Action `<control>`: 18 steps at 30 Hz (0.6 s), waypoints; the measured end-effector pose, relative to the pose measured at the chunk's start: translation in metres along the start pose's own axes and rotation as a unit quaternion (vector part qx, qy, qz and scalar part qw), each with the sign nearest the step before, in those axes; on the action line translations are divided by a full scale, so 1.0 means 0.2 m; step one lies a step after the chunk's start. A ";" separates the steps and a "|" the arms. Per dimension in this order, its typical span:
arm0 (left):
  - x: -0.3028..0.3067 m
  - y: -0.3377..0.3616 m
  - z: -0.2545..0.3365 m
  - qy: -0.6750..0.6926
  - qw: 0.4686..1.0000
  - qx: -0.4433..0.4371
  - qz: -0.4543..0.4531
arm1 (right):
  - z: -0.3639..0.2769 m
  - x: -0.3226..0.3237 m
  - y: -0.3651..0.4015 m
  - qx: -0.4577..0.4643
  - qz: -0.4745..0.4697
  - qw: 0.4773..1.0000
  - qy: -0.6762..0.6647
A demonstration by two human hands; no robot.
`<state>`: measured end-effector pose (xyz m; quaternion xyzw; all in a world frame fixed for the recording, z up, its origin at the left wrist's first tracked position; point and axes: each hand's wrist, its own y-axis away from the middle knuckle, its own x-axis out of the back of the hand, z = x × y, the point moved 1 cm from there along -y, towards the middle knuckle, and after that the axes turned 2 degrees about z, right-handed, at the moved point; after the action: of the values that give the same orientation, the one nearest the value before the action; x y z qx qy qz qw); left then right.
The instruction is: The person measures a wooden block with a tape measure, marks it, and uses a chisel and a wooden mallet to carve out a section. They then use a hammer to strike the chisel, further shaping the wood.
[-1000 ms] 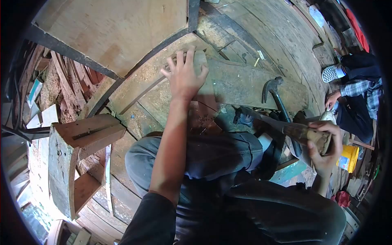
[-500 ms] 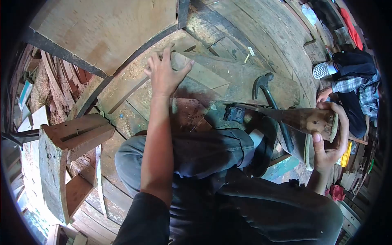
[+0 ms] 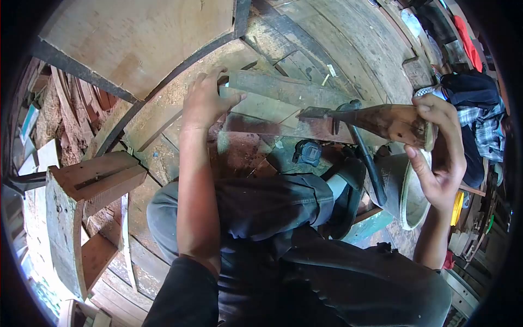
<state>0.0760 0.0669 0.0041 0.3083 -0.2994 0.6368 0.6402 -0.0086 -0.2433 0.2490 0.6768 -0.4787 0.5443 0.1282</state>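
Observation:
My left hand (image 3: 204, 101) is at the left end of a wooden board (image 3: 261, 104), thumb stretched towards it and fingers apart. Whether the palm presses on the wood is hidden. Raised at the right, my right hand (image 3: 442, 158) is closed around the butt of a flat-bladed tool with a wooden handle (image 3: 395, 122). Its dark metal blade points left, over the board. Behind that tool a claw hammer (image 3: 370, 163) lies with its head away from me. A dark tape measure (image 3: 307, 152) sits near my shoe.
A pale bucket-like container (image 3: 406, 191) stands below my right hand. On the left is a wooden step-like frame (image 3: 65, 218); a plywood panel (image 3: 141, 43) rises at the upper left. Another person's checked sleeve (image 3: 482, 131) shows at the right. Sawdust and scraps lie about.
My right hand has lifted the wooden-handled tool farther from me, and its blade now shows over the board. My left hand has shifted slightly left, its fingers less spread.

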 end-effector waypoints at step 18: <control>-0.04 -0.02 -0.04 0.062 0.998 -0.005 -0.006 | -0.03 -0.04 -0.11 0.031 -0.050 0.998 0.035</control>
<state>0.0793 0.0689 -0.0072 0.2668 -0.2598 0.6494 0.6631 0.0061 -0.2232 0.2517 0.6843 -0.4223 0.5749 0.1510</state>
